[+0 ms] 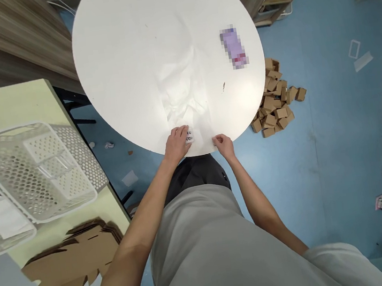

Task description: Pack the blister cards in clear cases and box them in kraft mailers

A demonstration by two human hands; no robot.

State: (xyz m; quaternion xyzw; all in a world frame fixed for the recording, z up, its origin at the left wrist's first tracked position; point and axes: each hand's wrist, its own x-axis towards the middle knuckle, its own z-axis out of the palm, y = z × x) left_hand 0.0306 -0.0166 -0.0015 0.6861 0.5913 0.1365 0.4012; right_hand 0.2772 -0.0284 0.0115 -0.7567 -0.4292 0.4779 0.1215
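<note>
My left hand [176, 142] rests on the near edge of a round white table [135, 51], its fingers curled over a small white item with dark markings [189, 136]. My right hand [223, 144] is just to the right at the table's rim, fingers bent in a pinch on something too small to name. A clear, crinkled plastic sheet or bag [184, 96] lies on the table just beyond both hands. A purple blurred object [234, 48] lies at the table's far right.
A pile of small brown cardboard boxes [276, 102] sits on the blue floor right of the table. On a yellow-green table at left stand white perforated baskets [38, 169], with flat cardboard blanks [75, 258] near its front. Wooden shelving stands behind.
</note>
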